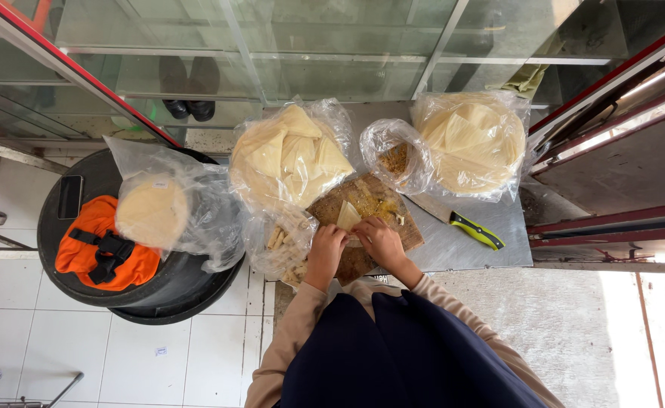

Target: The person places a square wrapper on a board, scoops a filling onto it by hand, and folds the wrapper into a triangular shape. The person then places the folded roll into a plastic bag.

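View from above, with the wooden cutting board (363, 219) as landmark. Nearest the viewer, two beige-sleeved forearms reach onto the board's near edge. The left hand (325, 253) rests at the board's near-left corner, its fingers curled down onto a pale folded pastry wrapper (347, 217); the right hand (381, 242) lies just beside it, fingertips pressed on the same wrapper. Both grips are pressed together on the wrapper, which stands as a small triangular fold at the board's middle, with scraps of yellowish filling around it.

Left of the board, touching its edge, lies a clear plastic bag of small rolled pieces (281, 243). Right of the board, on the bare metal worktop (491, 219), a knife with a green handle (474, 230) lies diagonally, its blade pointing toward the board.

Beyond the board, a large clear bag of folded pale wrappers (287, 155) sits at its far-left side; a smaller open bag with crumbly brown filling (397, 159) sits at its far-right corner; a further bag of round wrapper sheets (472, 140) lies beyond and to the right.

Well left of the board, a black round drum (166, 287) carries a bagged stack of round sheets (153, 211), an orange pouch (102, 249) and a dark phone (69, 196). Farthest off, glass panes (332, 45).
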